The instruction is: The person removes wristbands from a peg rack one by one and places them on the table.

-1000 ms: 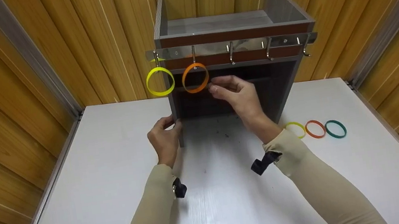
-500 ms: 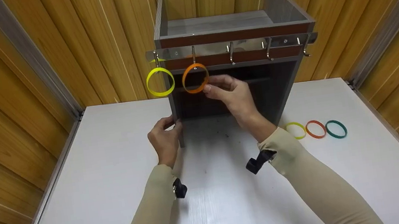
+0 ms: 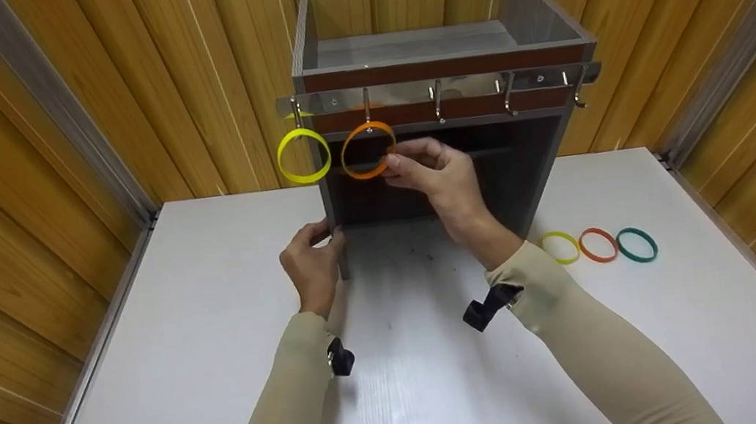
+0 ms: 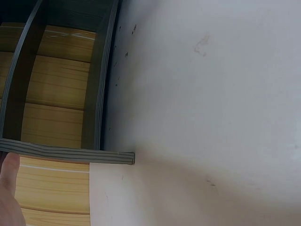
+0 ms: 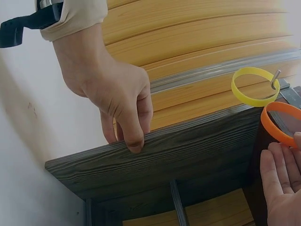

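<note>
In the head view, my right hand (image 3: 452, 183) pinches the right side of an orange silicone wristband (image 3: 365, 176), thumb in front. The band overlaps the second hook from the left on a metal hook rail (image 3: 471, 86). A yellow wristband (image 3: 305, 179) hangs from the leftmost hook. My left hand (image 3: 310, 258) grips the front edge of the grey wooden shelf's left side panel (image 3: 344, 265). The right wrist view shows the left hand (image 5: 113, 89) with its thumb on one face of the panel and fingers behind, and the orange wristband (image 5: 273, 129) by my right fingers.
Yellow (image 3: 563, 260), red-orange (image 3: 600, 259) and green (image 3: 640, 259) wristbands lie in a row on the white table (image 3: 224, 381), right of the shelf. Three bare hooks stick out along the rail's right part. Wood-look walls (image 3: 240, 76) stand behind and at both sides.
My right hand has moved left and slightly up, from beside the orange wristband to a pinch on its edge. The band has shifted slightly left. My left hand has stayed put.
</note>
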A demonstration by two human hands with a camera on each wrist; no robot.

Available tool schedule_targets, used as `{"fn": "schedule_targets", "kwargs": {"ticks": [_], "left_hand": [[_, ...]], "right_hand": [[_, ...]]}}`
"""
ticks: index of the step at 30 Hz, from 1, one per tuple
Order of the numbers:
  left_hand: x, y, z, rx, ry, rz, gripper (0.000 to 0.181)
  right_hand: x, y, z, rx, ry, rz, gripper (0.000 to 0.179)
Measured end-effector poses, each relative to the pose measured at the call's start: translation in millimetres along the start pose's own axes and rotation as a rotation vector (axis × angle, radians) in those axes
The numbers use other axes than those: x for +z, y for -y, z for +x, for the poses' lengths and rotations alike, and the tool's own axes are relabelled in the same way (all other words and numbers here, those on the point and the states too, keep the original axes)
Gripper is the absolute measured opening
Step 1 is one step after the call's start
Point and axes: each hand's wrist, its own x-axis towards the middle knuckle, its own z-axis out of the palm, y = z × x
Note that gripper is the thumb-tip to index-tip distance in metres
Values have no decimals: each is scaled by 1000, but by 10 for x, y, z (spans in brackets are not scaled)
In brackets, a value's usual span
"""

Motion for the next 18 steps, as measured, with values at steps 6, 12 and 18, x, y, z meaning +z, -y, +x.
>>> {"fn": "schedule_targets", "kwargs": {"ticks": [6, 12, 18], "left_hand": [[-3, -4, -4, 10, -8, 0, 18], [0, 0, -5, 17, -10, 5, 18], [7, 13, -1, 54, -20, 12, 17]], "right_hand": [[28, 41, 4, -33, -9, 28, 15], [42, 83, -6, -37, -26, 52, 14], [31, 117, -50, -33, -30, 56, 16]]}}
